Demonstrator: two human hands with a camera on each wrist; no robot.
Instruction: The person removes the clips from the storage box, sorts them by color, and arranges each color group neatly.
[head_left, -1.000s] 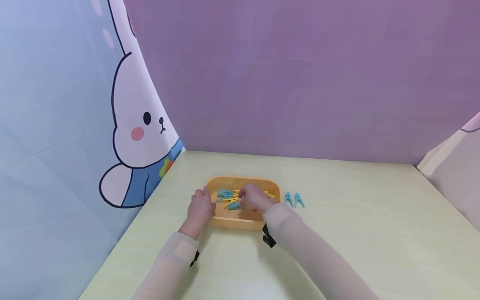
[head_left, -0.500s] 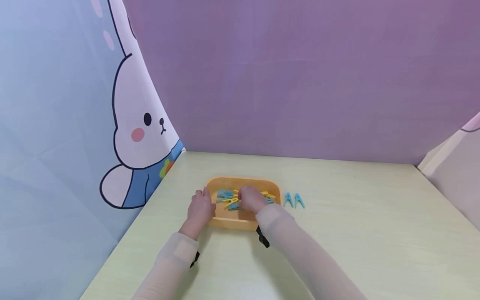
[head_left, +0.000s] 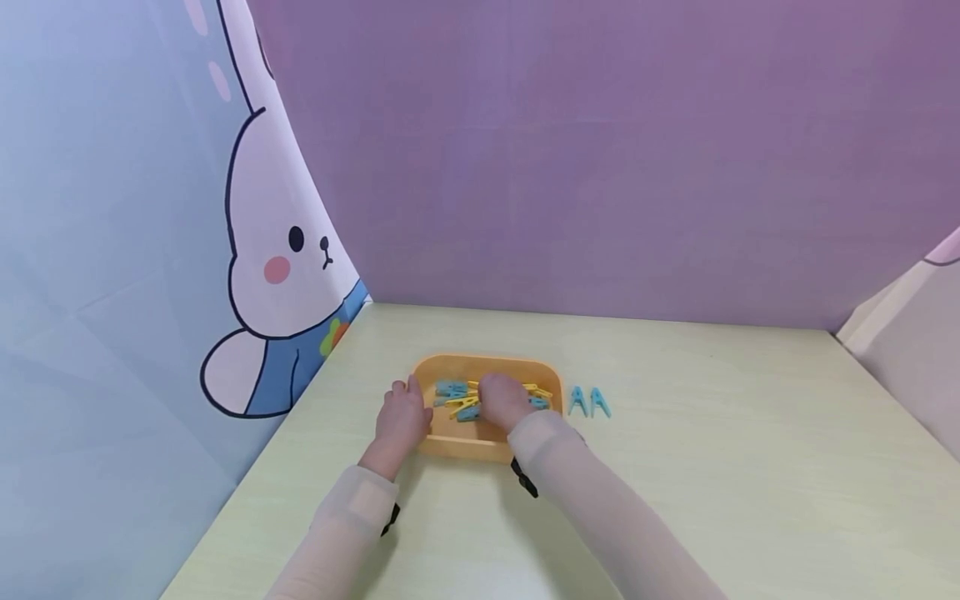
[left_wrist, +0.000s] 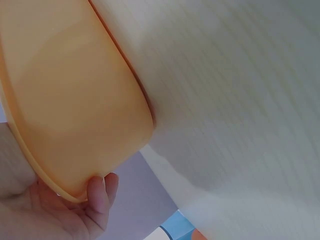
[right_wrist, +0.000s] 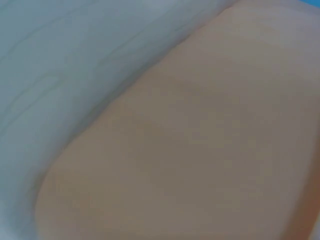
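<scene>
1. The left hand [head_left: 402, 417] grips the left rim of the tray [head_left: 457, 447], its fingers curled over the edge; the left wrist view shows fingertips [left_wrist: 102, 192] hooked on the tray's [left_wrist: 75, 100] rim.
2. The right hand [head_left: 504, 400] is down inside the tray among the pegs [head_left: 457, 398]. Whether its grip holds one I cannot tell: its fingers are hidden in the head view, and the right wrist view is a blur.
3. The tray stands on the worktop [head_left: 712, 467], near the middle, holding blue and yellow pegs in a loose heap.
4. Two blue pegs [head_left: 588, 401] lie side by side on the worktop just right of the tray.
5. A rabbit picture [head_left: 277, 267] fills the left wall; the back wall [head_left: 600, 150] is purple.
</scene>
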